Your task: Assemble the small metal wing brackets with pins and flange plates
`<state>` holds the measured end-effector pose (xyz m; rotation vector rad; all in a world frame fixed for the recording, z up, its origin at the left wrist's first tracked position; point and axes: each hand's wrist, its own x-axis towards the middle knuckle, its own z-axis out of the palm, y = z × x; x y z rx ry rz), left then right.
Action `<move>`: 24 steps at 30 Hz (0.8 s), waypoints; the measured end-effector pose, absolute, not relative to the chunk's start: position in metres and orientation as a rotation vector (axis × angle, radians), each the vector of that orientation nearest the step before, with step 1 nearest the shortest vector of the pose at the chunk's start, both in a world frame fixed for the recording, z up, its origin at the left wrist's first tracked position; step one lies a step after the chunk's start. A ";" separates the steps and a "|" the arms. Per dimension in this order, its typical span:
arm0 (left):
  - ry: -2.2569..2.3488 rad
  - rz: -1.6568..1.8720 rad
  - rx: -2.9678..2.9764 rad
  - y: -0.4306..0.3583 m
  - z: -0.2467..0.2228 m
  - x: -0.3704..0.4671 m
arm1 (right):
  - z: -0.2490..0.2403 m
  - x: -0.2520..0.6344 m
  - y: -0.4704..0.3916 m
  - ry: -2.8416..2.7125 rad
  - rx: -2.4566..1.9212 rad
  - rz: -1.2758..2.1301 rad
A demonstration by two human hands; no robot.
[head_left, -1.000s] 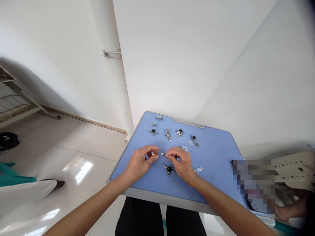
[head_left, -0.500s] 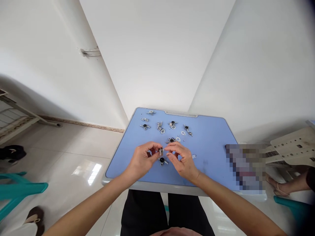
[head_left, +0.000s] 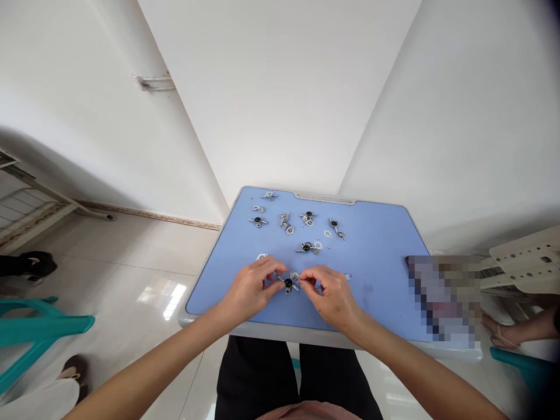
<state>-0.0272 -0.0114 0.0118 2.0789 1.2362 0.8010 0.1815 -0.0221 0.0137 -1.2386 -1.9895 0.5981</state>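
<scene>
Likely light and stiff; pinch nearest metal part (head_left: 288, 283) by thin ends. Cannot tell any hold between narrowed fingers of left hand (head_left: 255, 286) and right hand (head_left: 333, 294).

The metal fitting (head_left: 288, 283) has a round black centre and thin, splayed prongs; a small silvery piece (head_left: 294, 275), details blurred, shows just beyond its right prong.

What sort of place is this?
Probably a makeshift assembly spot in a plain indoor room, not a fitted workshop: small metal parts spread on a compact blue table, with what looks like a teal plastic stool nearby.
</scene>
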 end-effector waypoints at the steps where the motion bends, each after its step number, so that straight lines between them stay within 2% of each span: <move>1: 1.255 0.787 2.144 -0.012 0.009 -0.032 | 0.012 0.183 -0.022 -2.050 -1.207 0.545; 8: 1.219 0.681 2.470 -0.008 0.000 -0.038 | 0.012 0.184 -0.021 -2.169 -1.136 0.396; 15: 1.283 0.682 2.461 -0.009 -0.004 -0.028 | 0.008 0.177 -0.026 -2.103 -1.202 0.384; 24: 1.361 0.759 2.437 -0.016 -0.007 -0.019 | 0.008 0.168 -0.039 -2.191 -1.238 0.076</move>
